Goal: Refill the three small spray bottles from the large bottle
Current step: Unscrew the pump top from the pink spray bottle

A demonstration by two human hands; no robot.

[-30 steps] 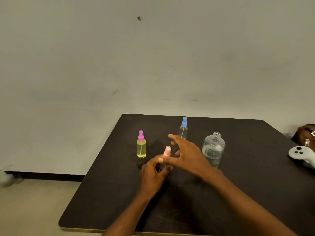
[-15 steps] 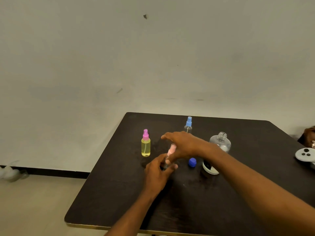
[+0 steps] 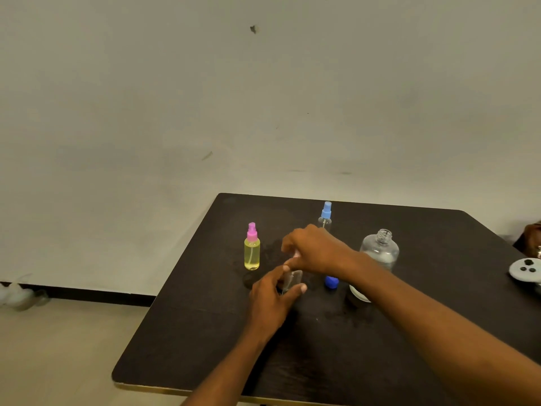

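The right hand [image 3: 314, 249] has dropped from an open hover a second ago onto the pale pink spray top [image 3: 296, 254], fingers now curled over it so that only a sliver of pink shows. The forearm's shift has brought a blue cap [image 3: 331, 282] into sight on the dark table [image 3: 205, 332].

The left hand [image 3: 272, 297] grips the clear spray bottle [image 3: 292, 279] by its body, thumb and fingers wrapped round it, the bottle standing near the table's middle. To its left stands a yellow spray bottle [image 3: 251, 253] with a magenta sprayer, upright and apart from both hands. Behind the right hand rises a blue-topped spray bottle [image 3: 325, 218], its lower part hidden.

The large bottle [image 3: 380, 250] stands uncapped to the right, partly behind the right forearm; its label is covered and no writing can be read. A white controller [image 3: 524, 269] lies at the table's right edge.
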